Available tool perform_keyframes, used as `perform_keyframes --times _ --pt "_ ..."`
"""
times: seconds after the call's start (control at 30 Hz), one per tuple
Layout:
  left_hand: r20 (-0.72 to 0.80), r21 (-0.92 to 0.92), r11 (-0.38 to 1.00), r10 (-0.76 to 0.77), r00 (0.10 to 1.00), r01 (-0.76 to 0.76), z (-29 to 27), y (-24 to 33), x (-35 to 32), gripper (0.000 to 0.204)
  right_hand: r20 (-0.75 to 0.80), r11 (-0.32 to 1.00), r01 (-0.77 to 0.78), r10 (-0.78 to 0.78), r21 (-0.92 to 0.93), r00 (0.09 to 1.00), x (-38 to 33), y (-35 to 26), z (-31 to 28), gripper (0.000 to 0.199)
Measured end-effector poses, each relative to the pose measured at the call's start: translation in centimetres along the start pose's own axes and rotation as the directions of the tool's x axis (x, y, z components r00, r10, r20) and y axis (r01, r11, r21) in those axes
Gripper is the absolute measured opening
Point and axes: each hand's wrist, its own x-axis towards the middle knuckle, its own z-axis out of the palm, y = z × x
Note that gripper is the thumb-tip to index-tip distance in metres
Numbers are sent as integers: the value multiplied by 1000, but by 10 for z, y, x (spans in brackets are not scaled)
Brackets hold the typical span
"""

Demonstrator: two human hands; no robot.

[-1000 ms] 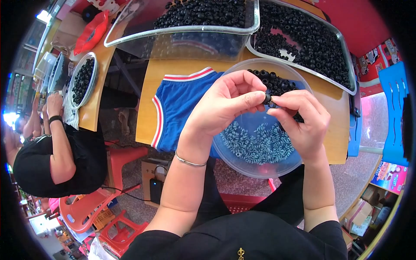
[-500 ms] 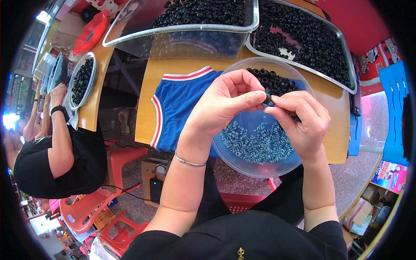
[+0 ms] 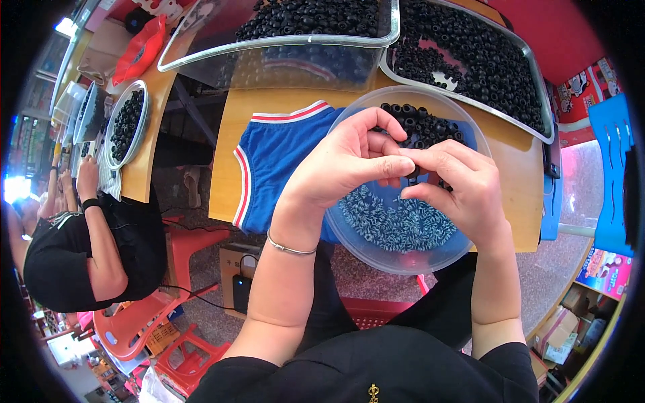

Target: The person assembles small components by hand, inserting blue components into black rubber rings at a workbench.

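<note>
My left hand (image 3: 349,161) and my right hand (image 3: 463,191) meet fingertip to fingertip over a clear round plastic bowl (image 3: 349,238). Between the fingers of both hands sits a small black ring part (image 3: 412,172), mostly hidden. The bowl holds black ring parts (image 3: 420,124) at its far side and a heap of small silvery-blue metal pieces (image 3: 396,225) at its near side. A thin bracelet circles my left wrist. The bowl rests on a blue cloth with red and white trim (image 3: 275,158) on a wooden table (image 3: 517,174).
Two large clear trays (image 3: 282,60) (image 3: 531,107) full of black rings stand at the table's far side. At left another person in black (image 3: 74,248) works at a second table with a bowl of black rings (image 3: 124,124). Red plastic stools (image 3: 134,322) stand below.
My hands have stayed over the bowl with only small finger movements around the black part. The person at left has barely shifted.
</note>
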Motion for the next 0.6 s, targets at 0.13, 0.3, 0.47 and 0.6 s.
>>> perform_keyframes --times 0.13,0.3,0.47,0.6 --pt "-15 95 995 -24 1000 26 1 3 -1 49 0 994 60 -60 -95 998 -2 0 0 31" --pt "-2 133 991 -29 1000 29 3 7 -3 53 -33 987 102 -106 -125 994 -1 -1 3 28" --pt "3 131 991 17 1000 -17 3 8 -2 53 -85 999 25 -28 -36 996 1 -6 2 26" --pt "-130 81 997 26 991 -15 2 7 -3 30 -27 985 -166 168 52 985 4 6 -4 23"
